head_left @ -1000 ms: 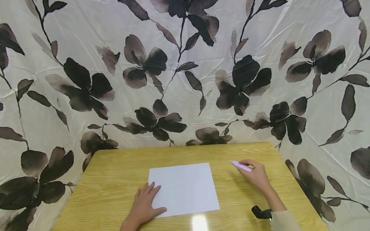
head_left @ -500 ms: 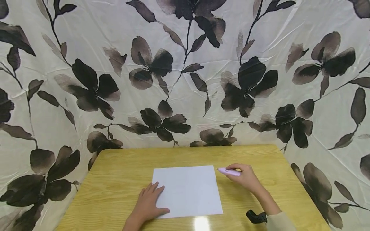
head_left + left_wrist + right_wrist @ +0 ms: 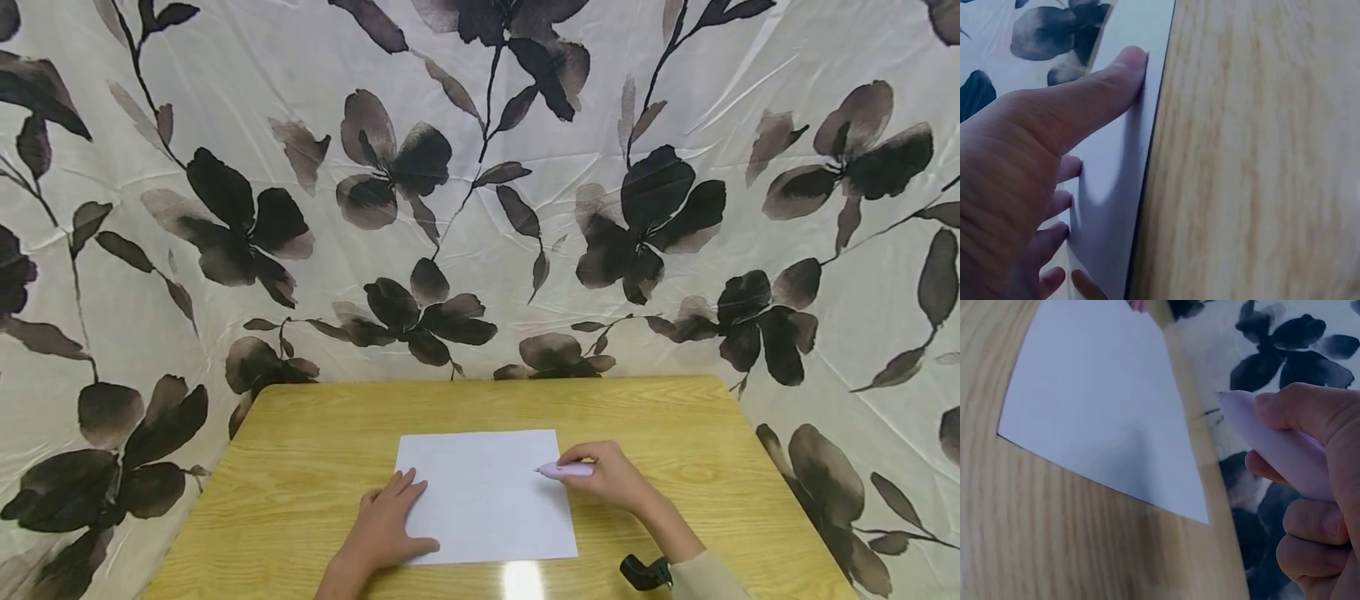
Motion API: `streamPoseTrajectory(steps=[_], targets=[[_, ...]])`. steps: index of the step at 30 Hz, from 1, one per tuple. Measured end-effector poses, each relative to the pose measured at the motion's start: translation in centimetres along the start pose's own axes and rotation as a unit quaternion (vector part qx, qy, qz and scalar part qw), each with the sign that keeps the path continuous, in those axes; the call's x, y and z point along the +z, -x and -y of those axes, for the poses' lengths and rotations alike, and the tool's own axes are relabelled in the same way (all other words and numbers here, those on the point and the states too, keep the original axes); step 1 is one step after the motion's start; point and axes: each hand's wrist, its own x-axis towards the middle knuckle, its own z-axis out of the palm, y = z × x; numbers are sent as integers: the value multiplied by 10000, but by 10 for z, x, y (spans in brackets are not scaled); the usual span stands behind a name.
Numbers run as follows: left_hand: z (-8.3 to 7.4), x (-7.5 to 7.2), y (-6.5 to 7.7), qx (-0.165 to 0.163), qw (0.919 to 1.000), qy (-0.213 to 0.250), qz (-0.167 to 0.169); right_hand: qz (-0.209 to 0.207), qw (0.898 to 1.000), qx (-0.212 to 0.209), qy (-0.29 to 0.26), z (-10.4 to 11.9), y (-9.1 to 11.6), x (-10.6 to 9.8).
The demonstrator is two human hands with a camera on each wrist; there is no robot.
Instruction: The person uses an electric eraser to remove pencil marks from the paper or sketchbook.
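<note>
A blank white sheet of paper (image 3: 487,508) lies on the wooden table. Over its left edge my left hand (image 3: 384,523) rests with fingers spread; in the left wrist view the thumb (image 3: 1100,94) lies along the paper near its edge. My right hand (image 3: 609,477) pinches a thick lilac pen-shaped tool (image 3: 567,470) with a fine pointed tip, between thumb and fingers. Its tip points left, over the right part of the sheet. In the right wrist view the lilac tool (image 3: 1279,447) appears raised above the paper, whose surface carries a soft shadow.
Under the right forearm, a black curved device (image 3: 645,573) sits by the sleeve cuff (image 3: 705,577). The yellow wooden table (image 3: 300,467) has its back edge against a floral cloth backdrop (image 3: 517,325). Light glares off the table's front.
My right hand has moved left and slightly toward me with the lilac tool, from beside the paper to over its right part. The left hand stays on the left edge. The view has shifted slightly.
</note>
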Motion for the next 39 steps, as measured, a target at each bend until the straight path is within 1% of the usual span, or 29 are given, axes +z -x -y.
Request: streamPoseTrajectory(steps=[2,7,10,13,18,24,28,30,33,39], targets=[[1,0,0,-12,10000,33,-3,37,10000,-49,-10,-1,0,5],[2,1,1,-43,9999,77,48,28,10000,21,-10,-3,-1,15],[3,2,2,-53,10000,61,2,-67,9999,115,34,-5,-2,19],[4,4,3,-34,10000,46,-73,-164,9998,107,63,-6,-3,21],[4,6,5,-61,10000,5,30,-114,9998,128,27,-7,-4,22],[3,6,5,-5,10000,2,-63,-87,9994,295,179,-10,-7,20],[3,4,4,-7,10000,-51,-8,41,9988,384,285,-14,-9,18],[3,4,3,-5,10000,-60,-35,68,9986,405,341,-16,-10,18],[3,2,2,17,9999,-50,-106,49,9984,385,400,-18,-13,18],[2,1,1,7,10000,16,-74,51,9984,350,437,-24,-17,20]])
